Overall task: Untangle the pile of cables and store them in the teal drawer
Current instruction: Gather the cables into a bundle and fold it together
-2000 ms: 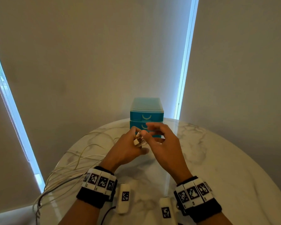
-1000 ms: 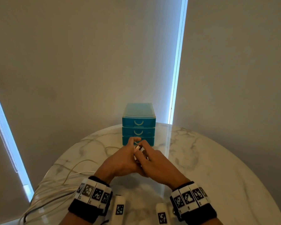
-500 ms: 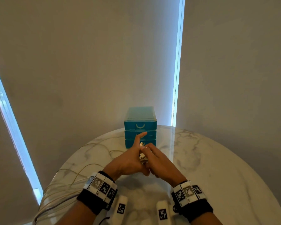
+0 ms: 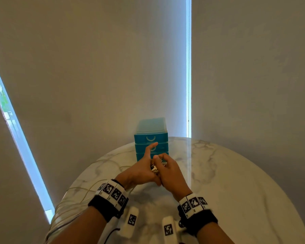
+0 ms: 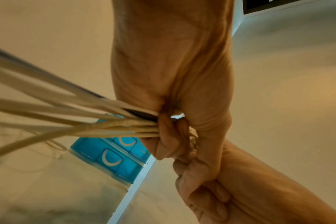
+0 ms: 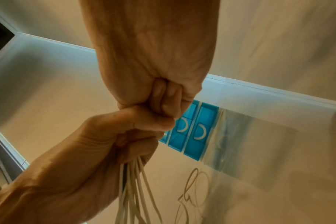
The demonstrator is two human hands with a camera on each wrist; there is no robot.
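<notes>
Several cream cables (image 5: 67,118) and one dark one run as a bundle into my left hand (image 4: 142,170), which grips them just in front of the teal drawer unit (image 4: 151,138). Its index finger sticks up across the middle drawer. My right hand (image 4: 168,171) presses against the left, fingers curled over the cables' plug ends (image 4: 154,169). In the right wrist view my right hand (image 6: 167,103) is fisted above my left hand (image 6: 125,136), and the cables (image 6: 132,189) hang below. All three drawers (image 6: 197,131) are closed.
The round marble table (image 4: 236,191) carries the drawer unit at its far edge, close to the blinds. The cables (image 4: 74,205) trail off the table's left rim. A loose cable loop (image 6: 194,186) lies on the table near the unit.
My hands have stayed together by the drawer unit. The right hand's fingers have curled tighter over the plug ends and the left index finger has straightened upward.
</notes>
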